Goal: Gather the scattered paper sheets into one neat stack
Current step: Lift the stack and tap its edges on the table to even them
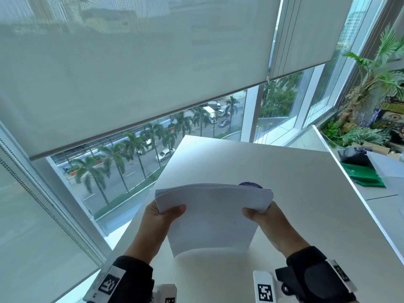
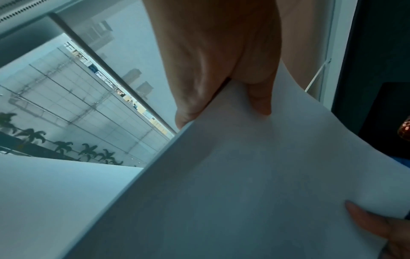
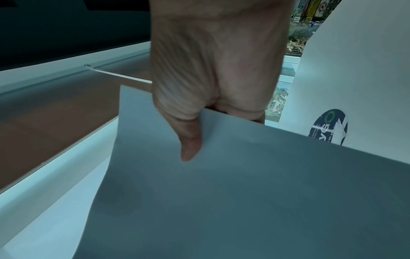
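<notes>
A stack of white paper sheets stands upright on its lower edge on the white table, bowed slightly. My left hand pinches its upper left side, thumb on the near face. My right hand pinches the upper right side the same way. The left wrist view shows the left hand with its thumb pressed on the stack. In the right wrist view the right hand has its thumb on the stack. The top edges are slightly fanned.
A round dark sticker lies on the table just behind the stack, seen too as the sticker. The table's left edge borders a window. At the right sit a green cloth, a grey board and plants.
</notes>
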Action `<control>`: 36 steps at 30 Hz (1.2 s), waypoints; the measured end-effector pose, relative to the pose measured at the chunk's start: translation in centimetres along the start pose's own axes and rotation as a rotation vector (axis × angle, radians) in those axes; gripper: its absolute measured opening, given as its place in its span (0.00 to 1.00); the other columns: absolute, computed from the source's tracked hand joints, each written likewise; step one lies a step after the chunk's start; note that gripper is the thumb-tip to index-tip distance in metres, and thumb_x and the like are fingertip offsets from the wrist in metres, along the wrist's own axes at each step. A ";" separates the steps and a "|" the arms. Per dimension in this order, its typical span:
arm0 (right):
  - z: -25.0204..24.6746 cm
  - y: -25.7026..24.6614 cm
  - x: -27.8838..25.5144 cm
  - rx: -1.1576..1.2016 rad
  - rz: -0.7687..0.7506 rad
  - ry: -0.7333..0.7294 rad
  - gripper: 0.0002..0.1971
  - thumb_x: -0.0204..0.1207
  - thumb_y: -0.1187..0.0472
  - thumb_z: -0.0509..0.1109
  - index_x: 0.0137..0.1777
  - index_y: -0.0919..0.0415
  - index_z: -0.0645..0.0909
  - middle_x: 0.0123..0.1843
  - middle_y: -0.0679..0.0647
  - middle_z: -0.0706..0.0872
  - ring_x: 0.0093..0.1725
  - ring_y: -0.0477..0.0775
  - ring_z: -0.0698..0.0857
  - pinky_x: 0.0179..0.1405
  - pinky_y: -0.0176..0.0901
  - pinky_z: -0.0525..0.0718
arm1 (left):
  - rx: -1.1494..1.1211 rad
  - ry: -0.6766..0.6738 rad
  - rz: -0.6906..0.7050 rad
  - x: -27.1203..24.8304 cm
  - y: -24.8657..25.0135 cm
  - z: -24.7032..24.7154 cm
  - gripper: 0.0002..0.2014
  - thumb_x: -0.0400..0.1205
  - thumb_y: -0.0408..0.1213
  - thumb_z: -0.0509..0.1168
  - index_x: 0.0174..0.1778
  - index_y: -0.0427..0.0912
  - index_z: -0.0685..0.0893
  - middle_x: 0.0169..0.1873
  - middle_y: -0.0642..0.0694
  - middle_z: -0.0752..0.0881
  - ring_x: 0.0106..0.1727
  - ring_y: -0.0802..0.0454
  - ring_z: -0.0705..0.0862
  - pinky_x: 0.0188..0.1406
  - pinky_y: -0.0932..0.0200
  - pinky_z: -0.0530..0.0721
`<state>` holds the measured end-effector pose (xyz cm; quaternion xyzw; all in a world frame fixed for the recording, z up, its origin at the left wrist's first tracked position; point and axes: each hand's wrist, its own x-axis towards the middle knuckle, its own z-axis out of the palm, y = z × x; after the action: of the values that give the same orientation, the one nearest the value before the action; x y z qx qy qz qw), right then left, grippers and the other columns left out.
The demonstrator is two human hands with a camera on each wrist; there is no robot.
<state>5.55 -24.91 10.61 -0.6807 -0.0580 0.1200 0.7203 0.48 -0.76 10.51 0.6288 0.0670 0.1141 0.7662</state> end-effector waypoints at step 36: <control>-2.5 1.9 1.6 0.137 -0.005 -0.106 0.15 0.56 0.72 0.71 0.42 0.59 0.88 0.39 0.50 0.92 0.40 0.47 0.88 0.50 0.43 0.82 | 1.695 -0.263 0.276 -2.4 7.5 5.5 0.40 0.81 0.55 0.56 0.83 0.53 0.39 0.84 0.56 0.46 0.85 0.56 0.41 0.82 0.41 0.42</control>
<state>7.54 -26.87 8.44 -0.6222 -0.0894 0.1578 0.7616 -1.13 -5.23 18.90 0.9981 -0.0365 0.0442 0.0204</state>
